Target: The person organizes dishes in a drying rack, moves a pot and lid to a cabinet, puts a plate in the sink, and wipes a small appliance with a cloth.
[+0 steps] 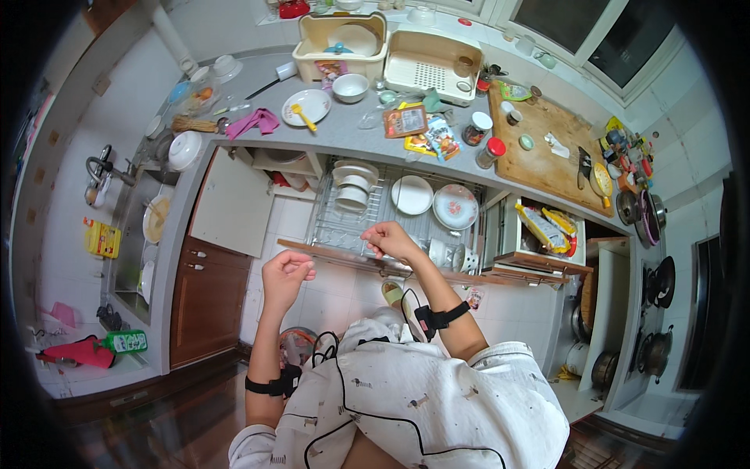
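Note:
My left hand (pixel 285 277) is raised in front of me with fingers loosely curled, holding nothing that I can see. To its right, my right hand (pixel 388 240) hovers over the near part of a pulled-out wire dish drawer (pixel 381 225), fingers bent and no object visible in them. In that drawer stand stacked white bowls (pixel 353 190), a white plate (pixel 412 195), a floral plate (pixel 456 207) and white cups (pixel 437 252). On the counter behind are a white plate (pixel 319 102) with a yellow utensil (pixel 303 117), a white bowl (pixel 350 88) and a pink cloth (pixel 253 123).
An open cabinet door (pixel 231 202) is at the left, beside the sink (pixel 132 258). Food packets (pixel 542 228) fill an open drawer at the right. Jars (pixel 490 153), a plastic dish rack (pixel 433 64) and a wooden cutting board (pixel 545 146) with a knife (pixel 583 167) occupy the counter.

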`<state>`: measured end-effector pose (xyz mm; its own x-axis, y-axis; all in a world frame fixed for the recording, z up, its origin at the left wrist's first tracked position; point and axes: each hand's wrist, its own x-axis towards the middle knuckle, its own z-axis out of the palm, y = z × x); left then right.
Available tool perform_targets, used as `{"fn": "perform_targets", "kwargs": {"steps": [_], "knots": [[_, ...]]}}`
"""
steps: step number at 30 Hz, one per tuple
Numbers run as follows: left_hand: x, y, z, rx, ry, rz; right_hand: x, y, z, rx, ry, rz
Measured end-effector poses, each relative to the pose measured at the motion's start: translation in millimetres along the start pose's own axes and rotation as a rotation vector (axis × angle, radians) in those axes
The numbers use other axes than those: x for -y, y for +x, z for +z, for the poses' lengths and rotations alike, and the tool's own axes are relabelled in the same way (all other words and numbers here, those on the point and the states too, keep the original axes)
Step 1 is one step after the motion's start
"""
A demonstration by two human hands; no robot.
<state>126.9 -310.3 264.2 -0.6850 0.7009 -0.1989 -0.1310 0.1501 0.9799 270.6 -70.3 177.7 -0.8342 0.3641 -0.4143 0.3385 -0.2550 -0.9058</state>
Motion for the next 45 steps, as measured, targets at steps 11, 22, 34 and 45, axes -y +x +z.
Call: {"fn": "perform_targets", "kwargs": {"steps": [11, 22, 34, 45], "knots": [[-7.2, 100.3, 163.4, 0.241, 0.389, -0.043, -32.8, -18.9, -192.5, -0.351, 0.221, 0.123], [4.3, 108.5, 179.3, 0.308, 0.495, 0.095, -43.9, -64.7, -218.5, -0.498, 0.253, 0.094], [-32.9, 26.4, 233.7, 0.881, -0.210, -0.211, 17.4, -166.4, -74.1, -0.835, 0.412, -0.546], [-23.0, -80.9, 286.2, 1.358, -0.461, -0.534, 8.9, -273.5, 7.5, -1.014, -0.218, -0.901]]}}
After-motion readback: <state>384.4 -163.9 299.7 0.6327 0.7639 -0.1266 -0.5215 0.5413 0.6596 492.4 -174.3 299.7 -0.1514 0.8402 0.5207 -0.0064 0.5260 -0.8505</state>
